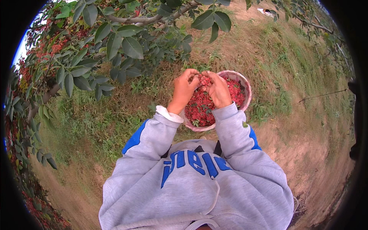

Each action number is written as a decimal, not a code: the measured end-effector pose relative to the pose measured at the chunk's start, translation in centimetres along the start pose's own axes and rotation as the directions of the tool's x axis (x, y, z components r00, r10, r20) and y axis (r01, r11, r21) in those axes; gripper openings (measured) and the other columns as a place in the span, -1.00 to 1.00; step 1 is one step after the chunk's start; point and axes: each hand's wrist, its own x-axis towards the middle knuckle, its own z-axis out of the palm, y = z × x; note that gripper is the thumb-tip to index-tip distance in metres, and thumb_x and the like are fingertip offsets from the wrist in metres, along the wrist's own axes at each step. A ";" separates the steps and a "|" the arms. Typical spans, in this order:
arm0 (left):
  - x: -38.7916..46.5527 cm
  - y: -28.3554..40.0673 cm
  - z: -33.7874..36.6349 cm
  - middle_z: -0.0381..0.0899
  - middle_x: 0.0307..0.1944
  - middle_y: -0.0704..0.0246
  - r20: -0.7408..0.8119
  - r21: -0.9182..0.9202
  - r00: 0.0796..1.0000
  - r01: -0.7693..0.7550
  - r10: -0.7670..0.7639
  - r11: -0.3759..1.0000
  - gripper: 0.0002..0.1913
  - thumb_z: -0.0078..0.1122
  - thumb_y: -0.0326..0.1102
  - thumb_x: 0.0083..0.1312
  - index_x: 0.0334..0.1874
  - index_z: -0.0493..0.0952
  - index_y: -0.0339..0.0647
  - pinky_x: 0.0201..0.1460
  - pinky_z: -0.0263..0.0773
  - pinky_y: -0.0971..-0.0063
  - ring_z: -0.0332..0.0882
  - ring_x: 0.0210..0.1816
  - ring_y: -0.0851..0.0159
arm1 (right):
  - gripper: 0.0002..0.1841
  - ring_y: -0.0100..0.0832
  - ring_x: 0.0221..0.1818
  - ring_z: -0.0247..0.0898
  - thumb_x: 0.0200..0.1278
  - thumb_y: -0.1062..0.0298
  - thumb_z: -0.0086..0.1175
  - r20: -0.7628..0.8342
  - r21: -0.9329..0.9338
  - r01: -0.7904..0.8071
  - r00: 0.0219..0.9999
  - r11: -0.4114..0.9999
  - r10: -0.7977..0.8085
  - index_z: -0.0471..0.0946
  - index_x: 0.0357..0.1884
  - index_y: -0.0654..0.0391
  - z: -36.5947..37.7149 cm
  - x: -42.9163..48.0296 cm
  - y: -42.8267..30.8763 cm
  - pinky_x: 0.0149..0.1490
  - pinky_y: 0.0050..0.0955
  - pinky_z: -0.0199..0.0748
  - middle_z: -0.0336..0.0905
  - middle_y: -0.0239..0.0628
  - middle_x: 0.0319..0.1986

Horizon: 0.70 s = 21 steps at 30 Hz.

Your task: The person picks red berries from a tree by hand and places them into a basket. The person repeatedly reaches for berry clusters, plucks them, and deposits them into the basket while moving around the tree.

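My left hand (185, 87) and my right hand (218, 89) meet above a round tub. Between them is a cluster of small red berries (205, 81), cupped in the fingers of my right hand. The fingertips of my left hand are pinched together at the cluster's left side; whether they grip a stem is too small to tell. Below both hands, the tub's pale pinkish rim (247, 95) encloses a heap of picked red berries (199, 110) mixed with a few green leaves. My hands and sleeves hide part of the heap.
A leafy tree branch (135, 20) reaches in from the upper left, with red berry clusters (59, 47) on it. Dry and green grass (95, 120) covers the ground. Bare soil (304, 149) lies at right. A white object (265, 12) rests far off at the top.
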 end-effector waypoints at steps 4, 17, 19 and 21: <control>1.1 -0.1 -0.5 0.52 -0.41 0.29 0.050 -0.008 0.999 -0.004 0.004 1.000 -0.86 -0.07 -0.55 0.13 -0.26 0.38 -0.39 -0.36 0.45 0.63 0.50 -0.42 0.46 | -0.87 -0.56 -0.43 0.33 0.14 0.41 -0.07 -0.012 -0.035 0.080 0.997 0.996 -0.081 0.38 -0.30 0.23 -0.3 1.1 1.1 -0.42 -0.61 0.30 0.43 -0.33 -0.44; 0.5 -0.2 -2.8 0.44 -0.44 0.39 0.031 0.140 0.992 -0.123 0.120 0.982 -0.82 0.07 -0.42 0.08 -0.29 0.45 -0.36 -0.47 0.32 0.67 0.37 -0.49 0.52 | -0.77 -0.40 -0.22 0.35 0.22 0.37 -0.21 -0.130 0.152 0.182 0.978 0.971 -0.163 0.35 -0.19 0.32 1.1 2.7 4.7 -0.07 -0.45 0.36 0.39 -0.20 -0.26; 0.7 -0.1 -2.7 0.41 -0.49 0.32 0.029 0.258 0.990 -0.144 0.141 0.955 -0.81 0.17 -0.39 -0.01 -0.37 0.43 -0.31 -0.46 0.32 0.55 0.42 -0.49 0.37 | -0.76 -0.37 -0.19 0.35 0.23 0.38 -0.23 -0.101 0.068 0.240 0.967 0.968 -0.232 0.34 -0.17 0.34 1.6 2.5 4.9 -0.05 -0.45 0.34 0.39 -0.18 -0.25; 1.0 0.0 -2.9 0.38 -0.49 0.27 0.016 0.401 0.984 -0.171 0.179 0.900 -0.81 0.18 -0.35 -0.04 -0.45 0.40 -0.27 -0.45 0.34 0.44 0.44 -0.47 0.22 | -0.73 -0.33 -0.15 0.35 0.23 0.40 -0.26 -0.049 0.039 0.247 0.968 0.968 -0.245 0.31 -0.13 0.39 2.2 2.5 5.0 -0.02 -0.44 0.32 0.37 -0.13 -0.20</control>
